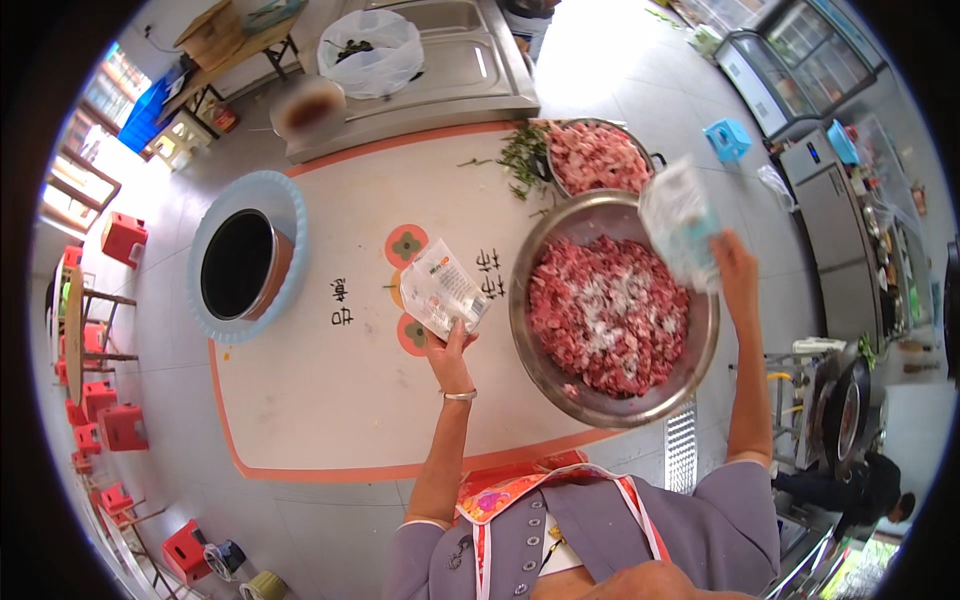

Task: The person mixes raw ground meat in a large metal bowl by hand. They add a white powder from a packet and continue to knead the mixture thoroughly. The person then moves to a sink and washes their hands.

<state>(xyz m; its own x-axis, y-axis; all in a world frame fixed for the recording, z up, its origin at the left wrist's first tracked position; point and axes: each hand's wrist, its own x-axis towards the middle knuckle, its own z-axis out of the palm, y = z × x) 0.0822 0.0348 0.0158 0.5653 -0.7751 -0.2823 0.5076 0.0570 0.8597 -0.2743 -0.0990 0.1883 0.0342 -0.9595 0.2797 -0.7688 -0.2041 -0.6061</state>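
Note:
A clear plastic packet with printed writing [444, 289] is gripped at its lower corner by my left hand [450, 352], above the white table mat. My right hand [735, 262] grasps a partly clear, pale teal plastic bag [682, 225], held tilted over the right rim of a large steel basin [551, 397]. Inside the basin lies chopped raw red meat [559, 281]. White powder or granules [607, 307] are scattered over the middle of the meat. The bag is somewhat blurred, and I cannot tell how much it holds.
Behind the basin stand a pot of chopped pale meat [596, 157] and green sprigs [523, 157]. A dark-lined pot [236, 262] sits in a light blue tub [292, 300] on the left. Beyond the mat [337, 420] is a steel sink [465, 67]. A person [862, 487] is at far right.

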